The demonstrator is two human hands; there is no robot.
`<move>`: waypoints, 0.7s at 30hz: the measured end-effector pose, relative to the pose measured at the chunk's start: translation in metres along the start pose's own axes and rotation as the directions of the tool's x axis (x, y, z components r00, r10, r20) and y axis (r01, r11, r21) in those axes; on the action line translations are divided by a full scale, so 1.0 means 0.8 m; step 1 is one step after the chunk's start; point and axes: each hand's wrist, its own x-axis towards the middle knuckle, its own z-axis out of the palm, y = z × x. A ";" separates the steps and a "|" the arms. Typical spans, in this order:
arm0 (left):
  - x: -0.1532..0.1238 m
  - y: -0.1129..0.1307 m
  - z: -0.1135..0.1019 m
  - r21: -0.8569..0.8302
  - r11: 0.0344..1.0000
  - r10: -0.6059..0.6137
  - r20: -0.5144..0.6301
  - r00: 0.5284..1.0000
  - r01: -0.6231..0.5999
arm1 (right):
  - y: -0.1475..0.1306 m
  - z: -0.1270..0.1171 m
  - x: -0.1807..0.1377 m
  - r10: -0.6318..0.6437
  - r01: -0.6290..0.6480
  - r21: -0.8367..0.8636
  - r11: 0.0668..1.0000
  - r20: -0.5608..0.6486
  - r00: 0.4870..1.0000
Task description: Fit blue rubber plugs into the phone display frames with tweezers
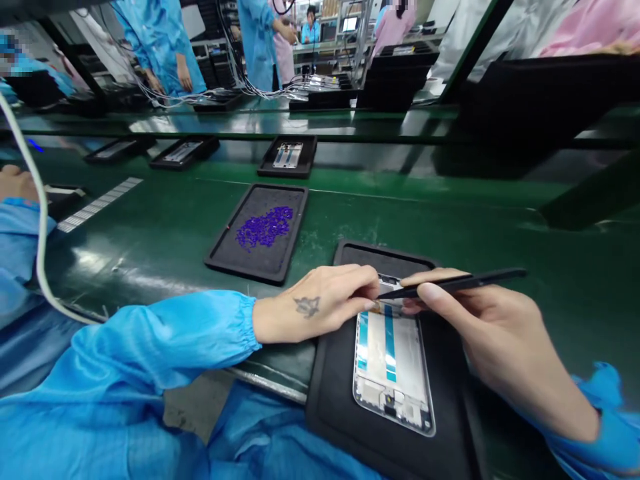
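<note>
A silver phone frame (407, 353) with blue strips lies in a black foam tray (335, 400) close in front of me. My right hand (490, 327) grips black tweezers (465, 281) between thumb and fingers, their tips over the frame's upper part. My left hand (325, 300) reaches in from the left, thumb and fingers drawn together at the frame's upper left edge. Whether a small part sits in that pinch is hidden. Both hands cover much of the frame's top end.
A black tray (245, 262) of small purple pieces (265, 227) lies ahead left. Farther back, another tray (285, 171) holds a phone frame. A white cable (39, 247) hangs at left, near a co-worker's sleeve (20, 233). Dark bins (395, 80) stand behind the green bench (165, 247).
</note>
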 end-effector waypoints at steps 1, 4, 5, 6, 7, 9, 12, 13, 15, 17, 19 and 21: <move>0.000 -0.001 0.000 0.031 0.999 0.029 0.011 1.000 -0.029 | -0.001 0.000 0.000 -0.012 0.012 -0.016 1.000 0.012 1.000; 0.001 -0.004 0.002 0.052 0.996 0.073 0.025 0.997 -0.074 | -0.006 0.002 -0.001 -0.055 0.056 -0.020 0.998 0.043 0.998; 0.002 -0.005 0.003 0.054 0.996 0.071 0.023 0.997 -0.072 | -0.007 0.002 -0.002 -0.073 0.074 -0.019 0.997 0.052 0.996; 0.002 -0.005 0.002 0.049 0.997 0.062 0.019 0.998 -0.063 | -0.008 0.002 -0.002 -0.090 0.091 -0.021 0.996 0.056 0.994; 0.002 -0.004 0.002 0.032 0.998 0.045 0.011 0.999 -0.046 | -0.009 0.001 -0.002 -0.104 0.106 -0.026 0.994 0.055 0.993; 0.003 -0.003 -0.001 -0.036 0.999 -0.005 -0.012 1.000 0.004 | -0.008 -0.001 -0.002 -0.121 0.122 -0.046 0.991 0.022 0.992; 0.004 -0.001 -0.006 -0.155 0.984 -0.102 -0.058 0.993 0.092 | -0.003 -0.004 0.001 -0.109 0.106 -0.046 0.993 -0.070 0.992; 0.004 -0.002 -0.007 -0.189 0.974 -0.141 -0.069 0.988 0.126 | -0.002 -0.004 0.002 -0.097 0.095 -0.031 0.995 -0.092 0.991; 0.003 -0.003 -0.006 -0.280 0.940 -0.222 -0.075 0.972 0.193 | 0.001 -0.004 0.002 -0.065 0.067 0.011 0.998 -0.106 0.992; 0.003 -0.004 -0.003 -0.430 0.866 -0.306 -0.053 0.951 0.255 | 0.003 -0.003 0.002 -0.039 0.043 0.039 0.998 -0.093 0.995; 0.002 -0.003 0.000 -0.590 0.745 -0.388 -0.003 0.922 0.312 | 0.002 -0.002 0.000 -0.037 0.040 0.030 0.999 -0.085 0.996; 0.002 0.000 0.003 -0.699 0.619 -0.457 0.052 0.888 0.359 | 0.000 -0.001 -0.002 -0.063 0.064 0.008 0.998 -0.082 0.995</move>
